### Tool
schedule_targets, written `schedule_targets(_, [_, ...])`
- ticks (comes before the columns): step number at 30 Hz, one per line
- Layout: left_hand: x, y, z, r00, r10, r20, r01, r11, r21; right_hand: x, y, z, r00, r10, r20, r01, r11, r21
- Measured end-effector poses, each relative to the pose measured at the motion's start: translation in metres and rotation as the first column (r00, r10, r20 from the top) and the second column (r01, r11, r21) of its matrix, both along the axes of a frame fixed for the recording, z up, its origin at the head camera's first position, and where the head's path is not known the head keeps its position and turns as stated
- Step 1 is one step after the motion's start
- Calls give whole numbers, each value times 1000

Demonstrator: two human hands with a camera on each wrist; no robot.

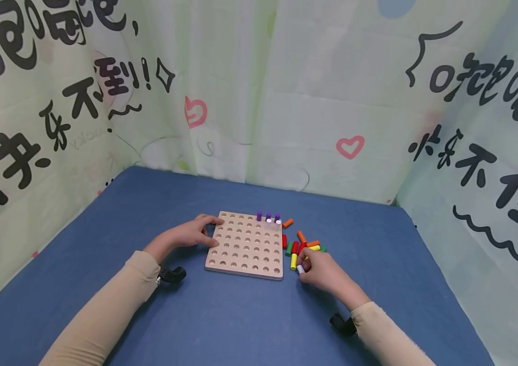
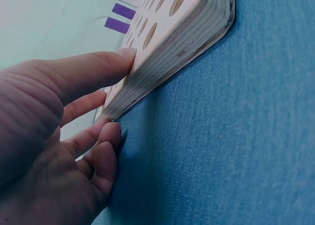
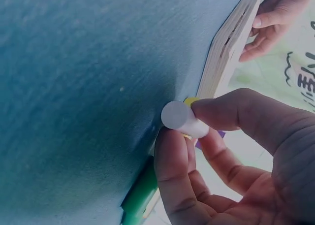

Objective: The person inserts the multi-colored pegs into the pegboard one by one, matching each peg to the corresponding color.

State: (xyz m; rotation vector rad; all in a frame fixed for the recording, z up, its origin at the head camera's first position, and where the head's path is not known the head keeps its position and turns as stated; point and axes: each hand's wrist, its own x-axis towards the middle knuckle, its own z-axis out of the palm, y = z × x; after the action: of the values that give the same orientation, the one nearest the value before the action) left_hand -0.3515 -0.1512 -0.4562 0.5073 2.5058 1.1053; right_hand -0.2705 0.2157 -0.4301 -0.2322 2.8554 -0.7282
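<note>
A square wooden pegboard (image 1: 246, 245) with rows of round holes lies flat on the table. My left hand (image 1: 193, 233) rests against its left edge, thumb and index finger apart; in the left wrist view the thumb (image 2: 98, 70) touches the board's rim. Three purple pegs (image 1: 268, 216) and two white pegs (image 1: 273, 222) stand at the board's far right corner. To the right of the board, my right hand (image 1: 320, 268) pinches a white peg (image 3: 183, 117) between thumb and fingers, close to the tabletop.
Loose pegs lie right of the board: red (image 1: 284, 241), green (image 1: 288, 248), yellow (image 1: 293, 262) and orange (image 1: 288, 223). The blue table (image 1: 240, 320) is backed by a pale printed curtain (image 1: 286, 101). Each wrist wears a black strap device (image 1: 173, 275).
</note>
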Motion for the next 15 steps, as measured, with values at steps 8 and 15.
schedule_targets(8, [1, 1, 1, 1000, -2, -6, 2, 1000, -6, -2, -2, 5, 998, -25, -62, 21, 998, -66])
schedule_targets(15, [2, 1, 3, 1000, -8, -1, 8, 1000, -6, -9, -6, 8, 994, -53, -93, 44, 994, -97])
